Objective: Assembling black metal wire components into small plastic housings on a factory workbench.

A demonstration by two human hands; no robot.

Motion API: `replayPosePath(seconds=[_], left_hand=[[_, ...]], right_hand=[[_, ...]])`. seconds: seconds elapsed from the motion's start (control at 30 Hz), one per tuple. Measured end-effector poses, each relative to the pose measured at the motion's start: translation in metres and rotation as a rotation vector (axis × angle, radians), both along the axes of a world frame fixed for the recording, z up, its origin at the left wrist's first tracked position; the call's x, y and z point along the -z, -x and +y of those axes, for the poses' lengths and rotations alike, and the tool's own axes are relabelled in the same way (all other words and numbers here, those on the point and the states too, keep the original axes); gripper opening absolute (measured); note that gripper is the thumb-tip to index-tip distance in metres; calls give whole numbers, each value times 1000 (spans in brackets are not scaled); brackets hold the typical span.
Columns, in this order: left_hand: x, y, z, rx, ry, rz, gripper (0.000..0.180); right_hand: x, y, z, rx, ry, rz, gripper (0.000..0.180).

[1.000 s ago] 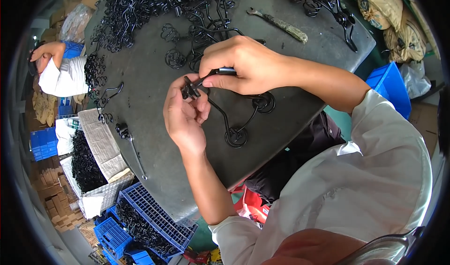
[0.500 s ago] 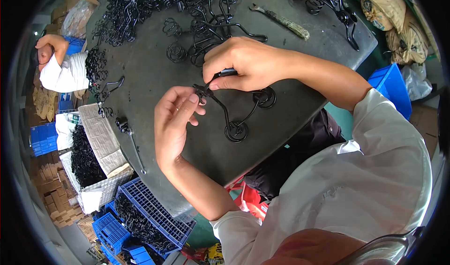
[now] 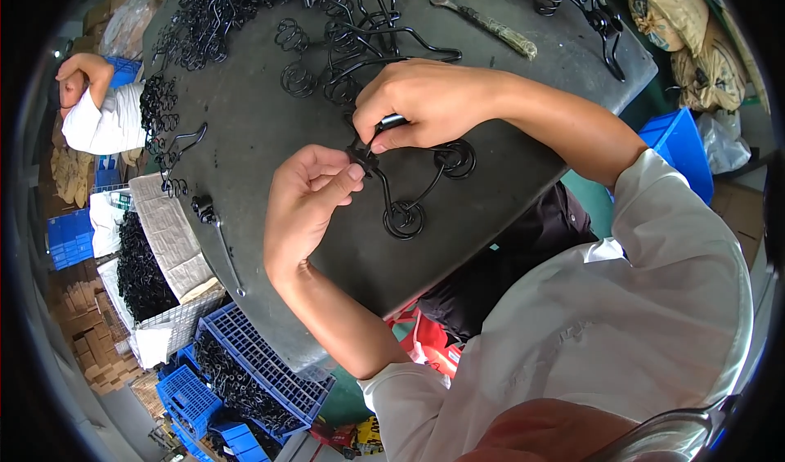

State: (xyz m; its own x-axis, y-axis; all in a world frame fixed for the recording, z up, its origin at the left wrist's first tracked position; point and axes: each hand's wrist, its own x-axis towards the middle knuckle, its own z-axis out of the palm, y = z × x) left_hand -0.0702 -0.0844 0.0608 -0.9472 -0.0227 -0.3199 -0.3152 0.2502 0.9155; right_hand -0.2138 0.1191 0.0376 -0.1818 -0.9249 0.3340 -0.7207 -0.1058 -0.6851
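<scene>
A black bent-wire part with coiled ends (image 3: 404,219) is held above the near middle of the dark table (image 3: 343,257). My left hand (image 3: 307,200) pinches the small dark fitting at its left end between thumb and fingertips. Just to the right, my right hand (image 3: 417,106) is closed around a short black shiny piece (image 3: 392,121) that meets the same fitting. Most of that piece is hidden by my fingers, so its kind cannot be told. Beyond my hands, several similar black wire parts (image 3: 360,41) lie tangled.
A large heap of black coiled wire parts (image 3: 213,12) covers the far left. A wrench with a wrapped handle (image 3: 486,27) lies at the back, another wrench (image 3: 229,257) near the left edge. Blue crates (image 3: 262,364) stand below left. Another person (image 3: 106,114) is at far left.
My left fingertips have shifted slightly right and closed in on the fitting. The wire part has tilted a little. The whole view has moved slightly.
</scene>
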Motion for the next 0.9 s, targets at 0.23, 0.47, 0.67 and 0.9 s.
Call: replayPosePath(seconds=[0.23,0.47,0.67,0.9], left_hand=[[-8,3,9,-99,-100,-34,27],[1,5,4,-57,-56,32,31],[3,7,7,-37,-14,85,27],[2,7,12,-20,64,90,27]], right_hand=[[2,0,-1,-2,-8,-17,10],[1,-1,0,4,-40,-30,9],[5,2,-1,3,-48,-30,9],[4,2,-1,3,-48,-28,8]])
